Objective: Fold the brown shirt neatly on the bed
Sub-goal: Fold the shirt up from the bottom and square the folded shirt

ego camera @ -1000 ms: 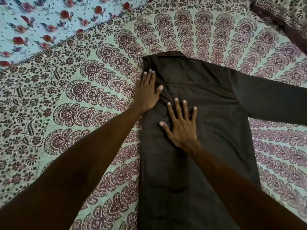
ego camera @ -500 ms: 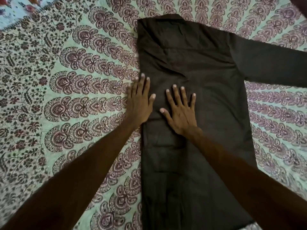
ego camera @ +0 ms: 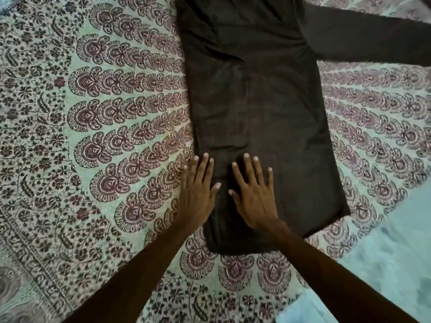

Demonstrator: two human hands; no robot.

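Bedspread [ego camera: 93,136] printed with maroon and dark paisley arches on pale green fills the space left of the fingers and runs on under everything. Left hand [ego camera: 198,197] lies flat, palm down, straddling the left edge of the brown shirt [ego camera: 268,113]. Its outer side rests on the bedspread, and its fingers [ego camera: 205,166] lie straight and close together, pointing away from the person. The thumb angles out to the right onto the cloth. The brown shirt stretches lengthwise ahead of the fingertips, with a long fold line running up from the gap between the hands and its lower hem just behind the palms. Right hand [ego camera: 254,201] presses flat on the shirt just beside the left one, the two thumbs near but apart. Its fingers [ego camera: 248,169] are straight and spread wide, holding nothing. Far ahead and to the right of these fingers, one sleeve [ego camera: 361,38] lies unfolded, reaching across the bedspread to the frame's edge. Right of the right forearm, a plain pale blue sheet [ego camera: 384,252] shows beyond the bedspread's border.
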